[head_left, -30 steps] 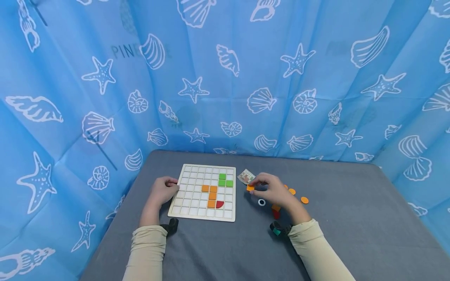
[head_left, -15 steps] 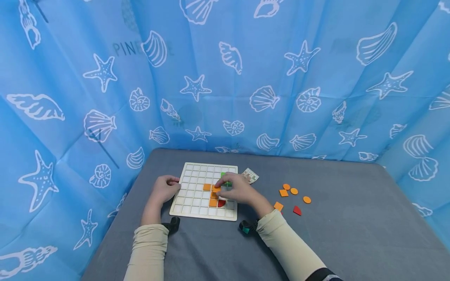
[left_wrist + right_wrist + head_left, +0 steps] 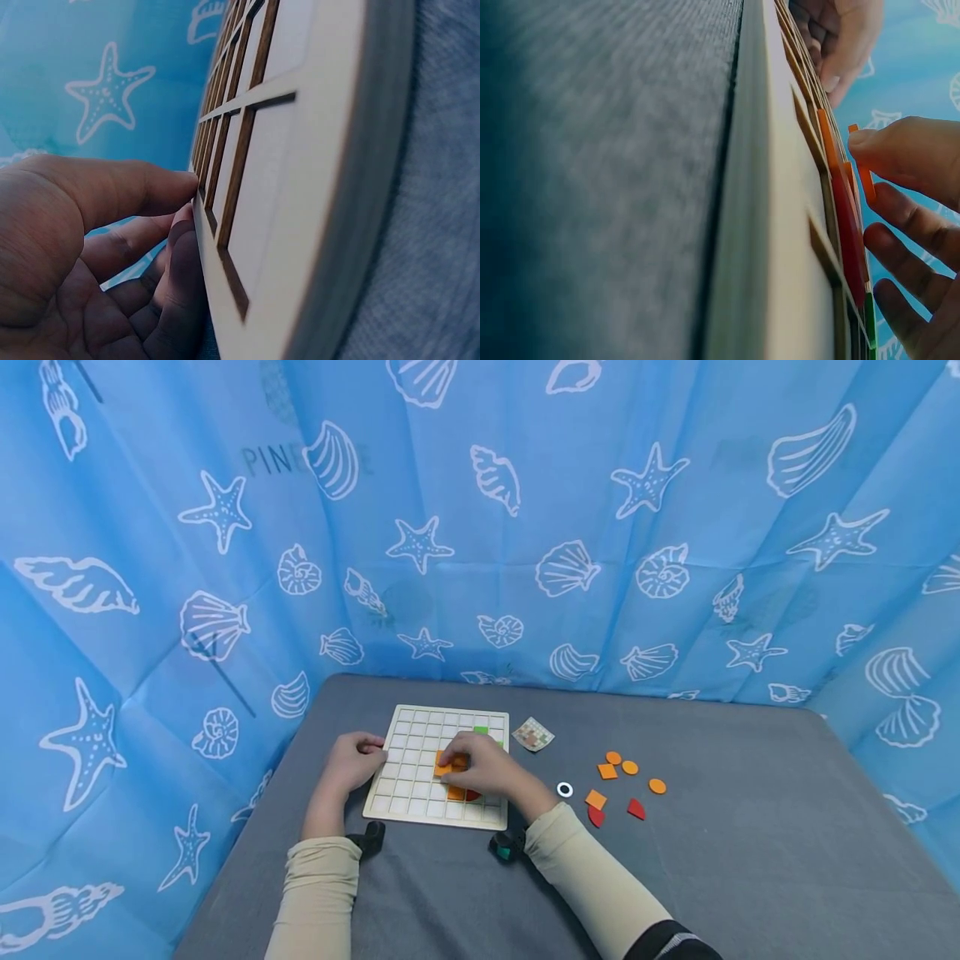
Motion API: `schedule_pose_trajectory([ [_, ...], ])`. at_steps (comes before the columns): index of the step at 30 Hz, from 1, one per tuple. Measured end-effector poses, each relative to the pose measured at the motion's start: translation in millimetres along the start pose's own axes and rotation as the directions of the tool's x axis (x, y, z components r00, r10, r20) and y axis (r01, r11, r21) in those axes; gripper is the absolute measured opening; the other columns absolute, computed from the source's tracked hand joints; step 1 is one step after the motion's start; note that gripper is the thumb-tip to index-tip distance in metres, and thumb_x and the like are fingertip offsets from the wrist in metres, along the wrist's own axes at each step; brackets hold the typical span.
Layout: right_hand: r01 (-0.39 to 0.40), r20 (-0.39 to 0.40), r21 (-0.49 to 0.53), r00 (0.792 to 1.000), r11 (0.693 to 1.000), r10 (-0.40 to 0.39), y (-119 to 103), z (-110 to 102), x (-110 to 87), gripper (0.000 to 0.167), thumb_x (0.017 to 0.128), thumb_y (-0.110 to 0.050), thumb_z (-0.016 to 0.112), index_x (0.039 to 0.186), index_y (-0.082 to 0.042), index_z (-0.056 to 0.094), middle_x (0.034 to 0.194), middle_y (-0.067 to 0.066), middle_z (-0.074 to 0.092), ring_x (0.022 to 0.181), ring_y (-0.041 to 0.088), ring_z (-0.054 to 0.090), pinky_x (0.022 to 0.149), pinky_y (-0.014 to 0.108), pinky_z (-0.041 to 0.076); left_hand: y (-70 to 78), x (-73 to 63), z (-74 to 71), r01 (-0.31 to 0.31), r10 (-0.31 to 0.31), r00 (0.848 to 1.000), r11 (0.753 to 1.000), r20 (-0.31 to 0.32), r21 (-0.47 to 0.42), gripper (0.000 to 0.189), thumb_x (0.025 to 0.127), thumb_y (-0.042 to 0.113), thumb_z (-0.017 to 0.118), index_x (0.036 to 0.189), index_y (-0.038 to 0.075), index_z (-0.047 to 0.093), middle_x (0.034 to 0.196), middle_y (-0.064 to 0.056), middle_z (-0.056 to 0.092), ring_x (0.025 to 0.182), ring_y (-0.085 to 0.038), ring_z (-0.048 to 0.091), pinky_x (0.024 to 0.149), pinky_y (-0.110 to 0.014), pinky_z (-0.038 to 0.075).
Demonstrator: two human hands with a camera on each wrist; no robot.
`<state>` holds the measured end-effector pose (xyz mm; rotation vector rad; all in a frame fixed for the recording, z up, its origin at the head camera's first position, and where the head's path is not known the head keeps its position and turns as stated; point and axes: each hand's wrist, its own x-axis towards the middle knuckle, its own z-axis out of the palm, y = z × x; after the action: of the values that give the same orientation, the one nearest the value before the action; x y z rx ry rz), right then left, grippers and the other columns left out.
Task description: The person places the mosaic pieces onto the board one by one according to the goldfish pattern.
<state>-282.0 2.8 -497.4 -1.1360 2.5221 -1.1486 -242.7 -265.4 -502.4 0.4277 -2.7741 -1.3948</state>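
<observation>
A pale wooden grid board [image 3: 405, 777] lies on the grey table. My left hand [image 3: 351, 767] holds its left edge, thumb at the top rim and fingers tucked against the side in the left wrist view. Over the board, my right hand [image 3: 486, 767] pinches an orange square tile [image 3: 862, 172] between thumb and finger, tilted just above the grid. Beneath that hand sit other orange squares [image 3: 455, 793] and a red quarter-circle piece [image 3: 846, 232]. A green square [image 3: 481, 729] shows behind the knuckles; the remaining green pieces are mostly hidden.
Right of the board lie a small patterned card [image 3: 533, 735] and a white ring with a dark centre [image 3: 565, 789]. Farther right are several orange discs [image 3: 657, 786], two orange squares [image 3: 596, 799] and two red quarter-circles [image 3: 636, 808]. A blue shell-print curtain [image 3: 450, 527] surrounds the table.
My right hand has carried the orange square tile leftward from beside the card to over the middle of the board. The left hand has stayed at the board's edge.
</observation>
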Motion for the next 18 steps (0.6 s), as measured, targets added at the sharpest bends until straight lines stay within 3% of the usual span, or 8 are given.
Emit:
schedule_pose_trajectory([
  [18, -0.027, 0.039, -0.046, 0.999, 0.999, 0.029, -8.1, 1.8, 4.8, 0.011, 0.093, -0.015, 0.082, 0.103, -0.012, 0.081, 0.104, 0.002, 0.075, 0.094, 0.016, 0.063, 0.085, 0.033, 0.053, 1.8, -1.7, 0.0, -0.015, 0.015, 1.0, 1.0, 0.008, -0.007, 0.029, 0.098, 0.012, 0.067, 0.123, 0.0, 0.073, 0.105, -0.016, 0.069, 0.093, -0.029, 0.064, 0.085, -0.045, 0.051],
])
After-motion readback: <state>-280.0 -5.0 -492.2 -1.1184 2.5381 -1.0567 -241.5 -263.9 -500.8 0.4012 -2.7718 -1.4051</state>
